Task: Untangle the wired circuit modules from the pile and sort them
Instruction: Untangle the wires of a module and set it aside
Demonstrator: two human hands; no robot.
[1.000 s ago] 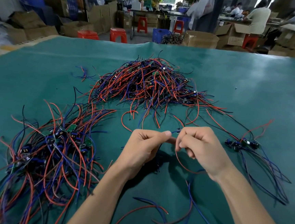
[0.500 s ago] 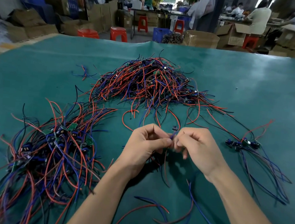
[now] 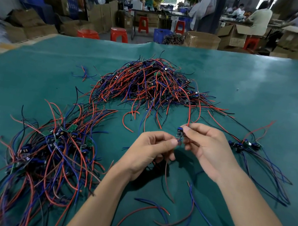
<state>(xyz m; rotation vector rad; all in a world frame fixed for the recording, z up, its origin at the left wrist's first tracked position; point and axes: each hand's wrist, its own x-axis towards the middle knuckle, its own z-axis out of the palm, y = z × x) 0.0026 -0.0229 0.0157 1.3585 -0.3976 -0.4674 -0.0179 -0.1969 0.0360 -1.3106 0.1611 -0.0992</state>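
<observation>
Since the earlier frames, the circuit module (image 3: 179, 133) has been lifted higher between the hands, and a red wire (image 3: 189, 111) is now seen drawn up taut from it toward the far heap. On the green worktop (image 3: 254, 89), the tangled pile (image 3: 147, 84) lies straight ahead of the hands, a sorted bundle (image 3: 51, 145) is spread to the left, and a smaller sorted group (image 3: 244, 145) lies just beside the right wrist. The right hand (image 3: 206, 146) is clamped on the module's upper end with thumb and forefinger; the left hand (image 3: 150, 149) is pinched on its lower end or its trailing leads, which of the two cannot be told. The module is held roughly upright, its wires running away toward the pile and down toward the person. Judged from this, the red wire must be pulled free toward the person before the module can be laid aside, the smaller group being nearer the right hand.
</observation>
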